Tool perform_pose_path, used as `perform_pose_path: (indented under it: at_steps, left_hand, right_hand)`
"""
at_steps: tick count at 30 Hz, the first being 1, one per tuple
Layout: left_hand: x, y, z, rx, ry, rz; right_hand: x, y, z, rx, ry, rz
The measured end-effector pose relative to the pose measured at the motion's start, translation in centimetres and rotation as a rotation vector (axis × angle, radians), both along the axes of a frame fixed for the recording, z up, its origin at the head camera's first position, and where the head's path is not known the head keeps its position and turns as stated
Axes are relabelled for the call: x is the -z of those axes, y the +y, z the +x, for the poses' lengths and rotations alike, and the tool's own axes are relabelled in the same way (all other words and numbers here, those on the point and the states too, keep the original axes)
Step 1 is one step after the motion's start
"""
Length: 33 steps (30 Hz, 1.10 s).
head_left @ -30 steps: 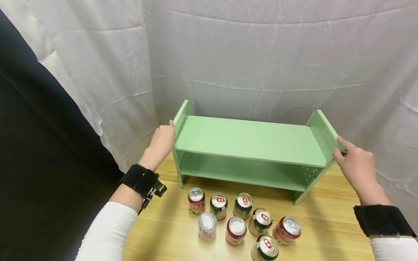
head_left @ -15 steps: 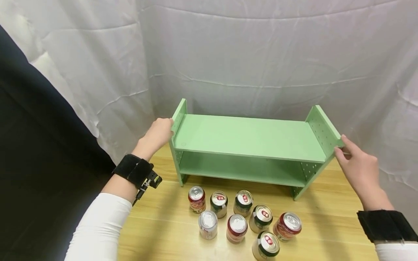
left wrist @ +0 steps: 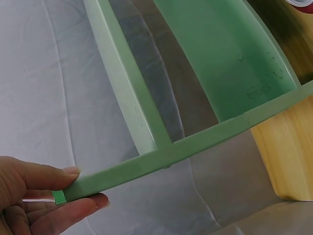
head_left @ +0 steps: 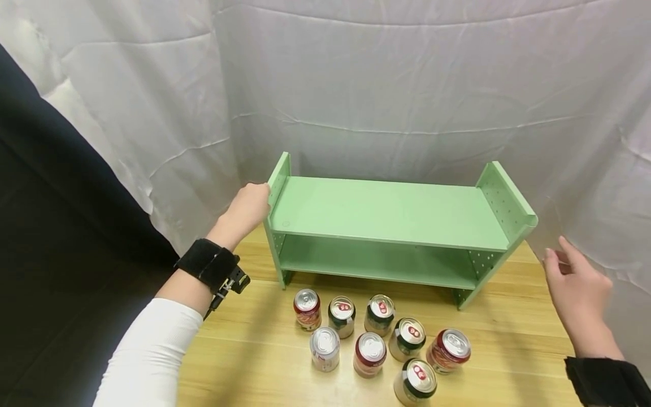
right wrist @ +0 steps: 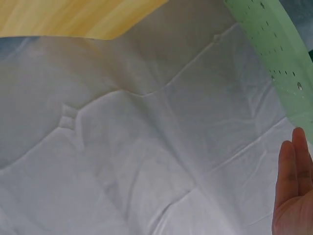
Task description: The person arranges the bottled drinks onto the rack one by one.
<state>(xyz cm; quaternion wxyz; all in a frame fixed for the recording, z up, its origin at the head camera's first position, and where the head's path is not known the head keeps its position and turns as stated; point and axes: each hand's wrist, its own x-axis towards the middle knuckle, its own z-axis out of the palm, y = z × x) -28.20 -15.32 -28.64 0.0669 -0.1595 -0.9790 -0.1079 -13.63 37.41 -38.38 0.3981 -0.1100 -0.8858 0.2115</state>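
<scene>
Green shelf unit [head_left: 391,217] stands on the wooden counter [head_left: 513,333], backed close against the white drape [head_left: 407,85], two tiers, perforated end panels. Your left hand [head_left: 249,206] holds its left end panel; the left wrist view shows thumb and fingers [left wrist: 54,176] pinching the panel's edge, grip closed on it. Your right hand [head_left: 580,288] hangs just off the right end panel, apart from it, fingers straight and relaxed, grip released, holding nothing. Eight drink cans [head_left: 373,345] stand upright in a loose cluster in front of the shelf, near its lower tier. Labels too small to read; they look like red and dark-green designs.
</scene>
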Motion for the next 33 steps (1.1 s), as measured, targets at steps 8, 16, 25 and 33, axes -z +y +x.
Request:
perform_pose_path:
  at_steps: [8,16,25,33]
  left_hand:
    - [0.2,-0.1,0.0,-0.001,0.039,-0.038]
    - [0.1,-0.2,0.4,-0.004,0.04,-0.057]
    - [0.2,-0.9,0.4,0.011,0.052,-0.058]
    - [0.2,-1.9,0.8,-0.01,0.005,-0.029]
  right_hand:
    - [1.7,0.3,1.4,-0.044,-0.074,0.014]
    - [3.6,0.3,2.0,-0.438,-0.216,-0.23]
    - [5.0,-1.2,2.3,-0.675,-0.384,-0.307]
    - [7.9,-3.3,3.2,-0.703,-0.508,-0.289]
